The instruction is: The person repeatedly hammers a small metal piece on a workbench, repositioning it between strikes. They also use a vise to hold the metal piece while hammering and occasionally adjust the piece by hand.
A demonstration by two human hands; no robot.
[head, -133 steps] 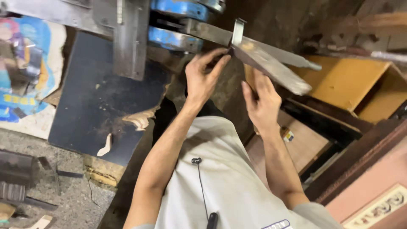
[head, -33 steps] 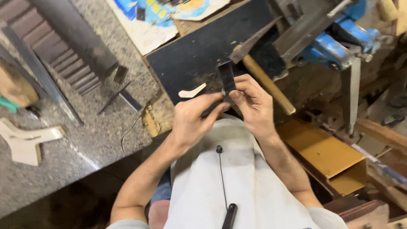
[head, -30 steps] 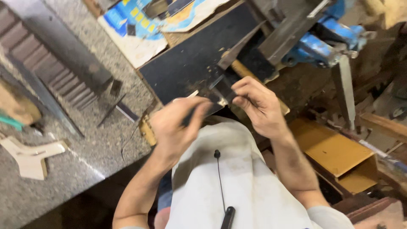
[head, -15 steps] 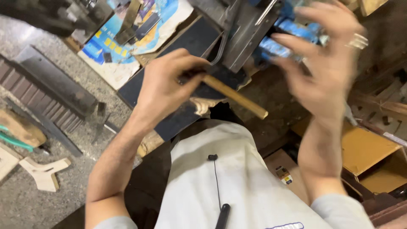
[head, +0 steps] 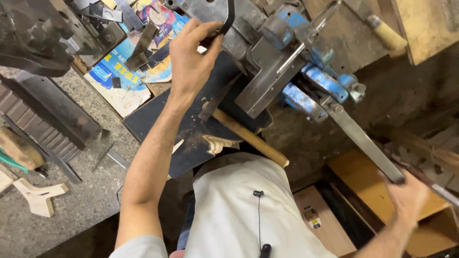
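Grey speckled stone bench (head: 91, 200), and it's crowded. A black board (head: 191, 129) juts over the near edge, a wooden-handled hammer (head: 244, 136) lying across it. A colourful printed sheet (head: 129, 71) sits behind. Near the left edge lie a ribbed dark metal block (head: 43, 119) and a pale wooden offcut (head: 40, 196).

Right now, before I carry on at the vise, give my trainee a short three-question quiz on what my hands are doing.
1. True or false: the left hand pinches a dark metal strip.
2. What does the right hand grip? A) the long steel lever B) the wooden-handled hammer C) a saw
3. What colour is the bench vise?

Key: 1 true; 2 A; 3 blue.
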